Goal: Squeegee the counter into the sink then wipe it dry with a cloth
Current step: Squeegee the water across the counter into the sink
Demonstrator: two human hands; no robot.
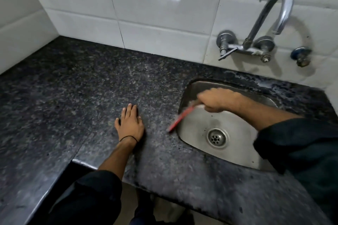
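Dark speckled granite counter point(73, 82), left hand point(130, 124) flat on it

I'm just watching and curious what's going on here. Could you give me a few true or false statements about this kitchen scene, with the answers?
1. The right hand holds a red squeegee at the sink's left edge. True.
2. The left hand grips a cloth. False: it lies flat and empty on the counter.
3. Water runs from the tap. False: no stream shows.
4. The sink drain is uncovered. True.
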